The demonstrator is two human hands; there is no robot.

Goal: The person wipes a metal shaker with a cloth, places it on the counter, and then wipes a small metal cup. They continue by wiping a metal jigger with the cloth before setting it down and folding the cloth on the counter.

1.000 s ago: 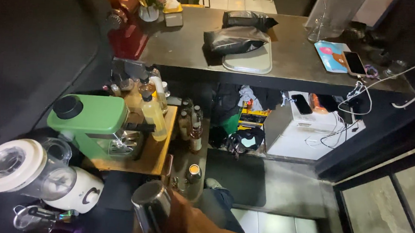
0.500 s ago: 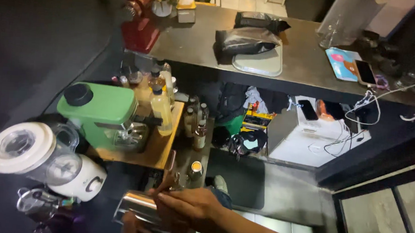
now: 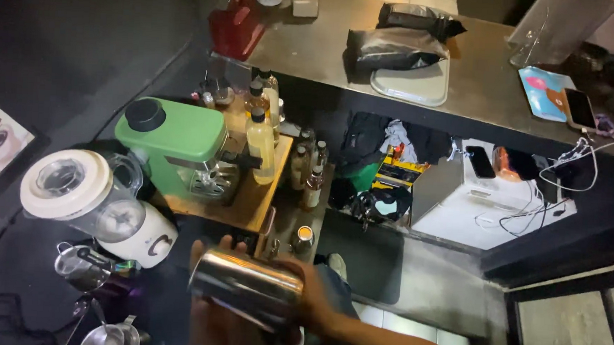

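A shiny steel shaker tin (image 3: pixel 246 288) lies tilted on its side in front of me, held between both hands. My right hand (image 3: pixel 319 300) grips its right end, with the forearm running in from the lower right. My left hand (image 3: pixel 221 329) cups it from below, fingertips curling over the left end. Just beyond the shaker are a small open jar (image 3: pixel 304 238) and a wooden shelf (image 3: pixel 248 206).
A green machine (image 3: pixel 174 137) and several syrup bottles (image 3: pixel 261 131) stand on the shelf. A white blender (image 3: pixel 89 198) and metal pitchers (image 3: pixel 82 265) are at the left. The far counter (image 3: pixel 483 77) holds black bags (image 3: pixel 393 46), a white tray (image 3: pixel 413 87) and a phone (image 3: pixel 581 107).
The shaker went from upright in one hand to lying sideways, higher and closer to me. My left hand has come onto it from below.
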